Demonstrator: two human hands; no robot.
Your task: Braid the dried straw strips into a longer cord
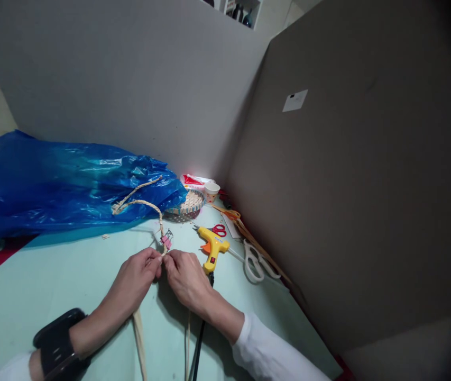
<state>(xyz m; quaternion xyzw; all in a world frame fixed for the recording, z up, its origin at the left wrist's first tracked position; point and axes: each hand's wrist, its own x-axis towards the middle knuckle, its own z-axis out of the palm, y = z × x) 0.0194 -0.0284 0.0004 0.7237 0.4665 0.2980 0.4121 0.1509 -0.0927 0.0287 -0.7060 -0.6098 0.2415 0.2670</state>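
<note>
No text, number or brand is legible. The white card (298, 101) on the right partition (352, 185) bears a small dark mark, unreadable. Markings on the far red-and-white packet (194, 181) are indistinct.

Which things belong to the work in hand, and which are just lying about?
Seemingly in use:
braided straw-coloured cord, pinched by left hand and right hand
pink binder clip on the cord
loose pale strands

Apparently lying about:
yellow plastic glue gun
red-handled scissors
white-handled scissors
shiny blue plastic bag
round woven basket
pale paper cup
</note>
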